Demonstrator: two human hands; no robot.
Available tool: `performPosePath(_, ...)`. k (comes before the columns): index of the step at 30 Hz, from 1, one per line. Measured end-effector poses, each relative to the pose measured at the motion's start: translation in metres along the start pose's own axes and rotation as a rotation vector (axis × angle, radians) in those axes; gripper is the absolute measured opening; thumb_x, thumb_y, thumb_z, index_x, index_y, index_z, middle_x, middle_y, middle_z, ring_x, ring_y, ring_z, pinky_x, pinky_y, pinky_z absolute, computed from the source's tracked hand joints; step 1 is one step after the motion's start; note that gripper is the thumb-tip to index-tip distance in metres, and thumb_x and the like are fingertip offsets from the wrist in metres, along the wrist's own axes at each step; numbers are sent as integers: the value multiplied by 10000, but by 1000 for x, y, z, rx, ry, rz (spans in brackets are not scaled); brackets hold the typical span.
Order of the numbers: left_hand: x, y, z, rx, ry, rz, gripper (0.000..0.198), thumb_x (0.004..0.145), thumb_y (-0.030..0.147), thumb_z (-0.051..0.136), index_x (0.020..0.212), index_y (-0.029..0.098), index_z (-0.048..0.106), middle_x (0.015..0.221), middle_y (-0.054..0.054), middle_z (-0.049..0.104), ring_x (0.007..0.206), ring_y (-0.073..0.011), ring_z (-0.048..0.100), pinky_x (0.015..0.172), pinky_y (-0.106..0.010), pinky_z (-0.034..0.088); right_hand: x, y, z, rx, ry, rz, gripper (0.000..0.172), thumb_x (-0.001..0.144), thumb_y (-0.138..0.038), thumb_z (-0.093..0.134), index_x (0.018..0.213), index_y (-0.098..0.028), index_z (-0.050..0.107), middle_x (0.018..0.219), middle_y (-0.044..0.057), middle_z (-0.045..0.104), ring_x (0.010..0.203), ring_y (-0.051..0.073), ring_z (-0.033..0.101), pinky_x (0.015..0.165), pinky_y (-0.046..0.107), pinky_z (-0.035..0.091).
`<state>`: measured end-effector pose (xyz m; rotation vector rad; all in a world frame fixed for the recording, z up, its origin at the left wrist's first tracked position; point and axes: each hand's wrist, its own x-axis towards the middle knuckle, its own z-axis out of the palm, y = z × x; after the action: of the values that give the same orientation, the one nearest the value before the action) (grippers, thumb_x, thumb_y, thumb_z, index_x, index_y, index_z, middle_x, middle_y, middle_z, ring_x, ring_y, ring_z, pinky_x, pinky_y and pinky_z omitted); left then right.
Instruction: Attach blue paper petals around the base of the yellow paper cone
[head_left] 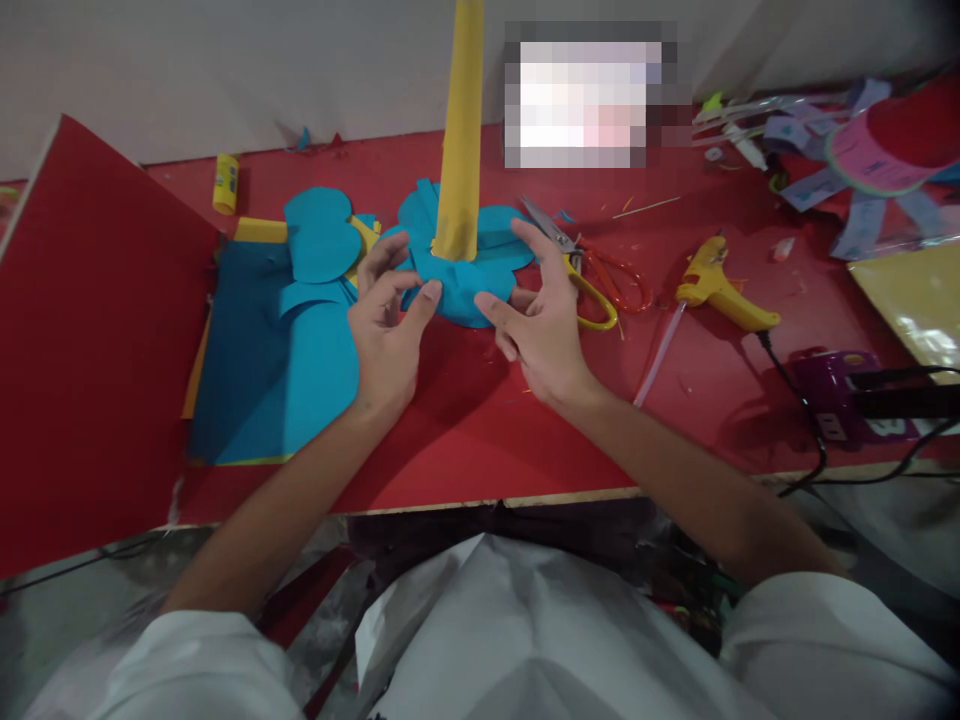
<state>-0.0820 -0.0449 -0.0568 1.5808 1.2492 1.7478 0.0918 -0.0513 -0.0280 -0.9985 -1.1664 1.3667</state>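
Observation:
A blue paper flower (459,290) with rounded petals lies on the red tabletop. From its middle a long yellow paper strip (460,130) stands upright. My left hand (390,315) is at the flower's left side, fingers bent and apart, its thumb and index tips close together at a petal edge. On the other side, my right hand (544,315) is open, with the index finger stretched over a petal and the thumb by the front edge. Whether the thumbs press on the paper I cannot tell. Scissors (592,280) with red and yellow handles lie just right of the flower.
Blue paper sheets (322,360) and a rounded blue cutout (322,235) lie left. A red board (90,350) leans there. Behind is a yellow glue stick (225,183). To the right are a yellow glue gun (724,285), its cable, a purple box (840,390) and a pink paper ring (862,155).

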Motion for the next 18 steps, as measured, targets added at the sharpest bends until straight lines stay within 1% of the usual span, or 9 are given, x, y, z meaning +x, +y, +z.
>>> performPosePath(3,-1,1,-1,46,-14,55,281,902,528,792,867,269,689,1407,-23,612,1408,-283,557,1252,-549,448,2,3,-2,54,-8,41,797,837,-517,829,1492,-388,394,672,-116,556,383,66,363,327,245,348)
performPosePath(5,-1,3,-2,95,-26,84,286,910,539,778,870,270,688,1394,-24,617,1404,-288,563,1239,-552,465,4,4,-3,86,-12,76,818,819,-482,851,1493,-382,399,621,-140,495,363,58,322,311,233,313)
performPosePath(8,0,7,-4,188,-26,135,270,944,530,743,882,272,688,1369,-18,627,1387,-277,581,1198,-535,519,5,0,-4,98,-13,118,825,788,-420,888,1476,-367,436,567,-157,426,356,55,301,307,217,274)
performPosePath(12,1,10,-5,237,-22,185,275,963,540,717,883,278,690,1374,-1,631,1382,-271,591,1162,-537,559,5,-8,-6,125,-33,134,856,760,-344,904,1481,-348,442,587,-154,493,366,38,305,326,198,253)
performPosePath(13,1,10,-5,237,-20,180,287,962,556,711,882,282,689,1380,0,631,1385,-275,589,1157,-546,561,6,-9,-6,152,-41,136,873,752,-333,905,1488,-338,435,586,-159,490,366,33,293,329,196,251)
performPosePath(16,1,11,-3,246,-19,159,341,961,609,684,873,280,679,1383,-9,634,1388,-285,594,1108,-566,581,6,-9,-5,223,-74,151,924,736,-339,909,1511,-339,407,550,-184,422,355,32,243,328,196,242)
performPosePath(18,0,13,-2,262,-26,160,357,961,610,685,862,267,674,1374,-18,635,1372,-282,607,1073,-565,593,5,-6,-3,228,-91,165,953,748,-374,903,1536,-367,368,553,-187,424,346,38,254,324,199,239)
